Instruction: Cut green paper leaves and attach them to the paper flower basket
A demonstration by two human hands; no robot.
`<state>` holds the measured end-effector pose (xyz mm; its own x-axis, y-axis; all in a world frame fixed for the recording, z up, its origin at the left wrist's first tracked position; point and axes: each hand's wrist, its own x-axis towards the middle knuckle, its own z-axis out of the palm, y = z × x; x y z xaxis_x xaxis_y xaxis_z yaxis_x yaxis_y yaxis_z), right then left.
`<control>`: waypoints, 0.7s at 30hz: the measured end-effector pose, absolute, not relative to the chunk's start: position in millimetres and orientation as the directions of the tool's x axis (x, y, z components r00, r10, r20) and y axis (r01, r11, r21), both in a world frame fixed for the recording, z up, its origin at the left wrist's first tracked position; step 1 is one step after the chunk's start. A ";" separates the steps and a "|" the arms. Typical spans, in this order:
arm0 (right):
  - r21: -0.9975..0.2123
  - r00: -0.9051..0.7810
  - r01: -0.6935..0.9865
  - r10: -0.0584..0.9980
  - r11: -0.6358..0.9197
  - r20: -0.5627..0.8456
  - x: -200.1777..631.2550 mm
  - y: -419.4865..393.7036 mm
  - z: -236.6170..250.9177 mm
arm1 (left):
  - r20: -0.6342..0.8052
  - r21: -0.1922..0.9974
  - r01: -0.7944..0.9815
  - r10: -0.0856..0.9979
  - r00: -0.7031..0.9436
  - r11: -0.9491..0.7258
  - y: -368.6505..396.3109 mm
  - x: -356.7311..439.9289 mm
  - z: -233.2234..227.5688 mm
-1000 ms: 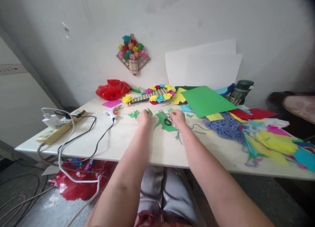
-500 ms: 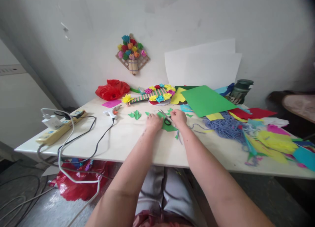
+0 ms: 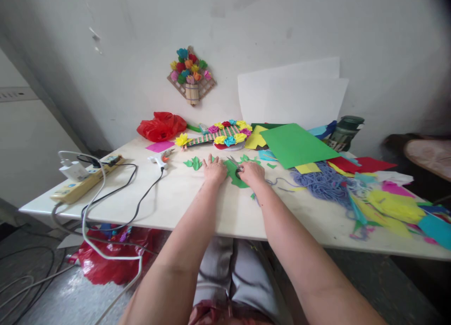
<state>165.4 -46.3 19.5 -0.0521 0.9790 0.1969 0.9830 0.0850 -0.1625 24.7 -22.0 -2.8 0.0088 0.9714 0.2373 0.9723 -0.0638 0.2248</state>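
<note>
My left hand rests flat on the white table, fingers spread, touching the left edge of a green paper cut-out. My right hand lies on the same green paper, over the black handles of a pair of scissors whose blades point away from me. Whether its fingers grip the handles is not clear. Small green paper scraps lie just left of my left hand.
A glue gun with a black cord and a power strip lie at left. A paper-flower craft, a red bag, a green sheet, purple yarn and coloured paper scraps fill the back and right.
My left hand moved right from the small scraps to the green cut-out and flattened. My right hand shifted slightly left onto the scissors' handles.
</note>
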 end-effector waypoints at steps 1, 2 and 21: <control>-0.154 -0.056 0.984 0.976 0.090 0.212 164.6 -47.6 19.7 | 0.255 0.233 0.969 0.967 0.020 -0.082 -23.0 26.2 -2.1; -0.147 -0.055 0.985 0.971 0.091 0.232 164.1 -48.6 20.0 | 0.272 0.241 0.965 0.962 0.034 -0.102 -24.0 27.7 -1.4; -0.365 0.287 0.916 0.909 -0.168 0.301 185.0 -39.0 23.6 | 0.285 0.318 0.946 0.958 -0.031 -0.064 -28.4 30.8 3.6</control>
<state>185.0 -39.0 23.6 0.2870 0.9095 0.3008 0.9158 -0.1685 -0.3645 30.8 -28.4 3.6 -0.0311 0.9579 0.2853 0.9459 -0.0640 0.3182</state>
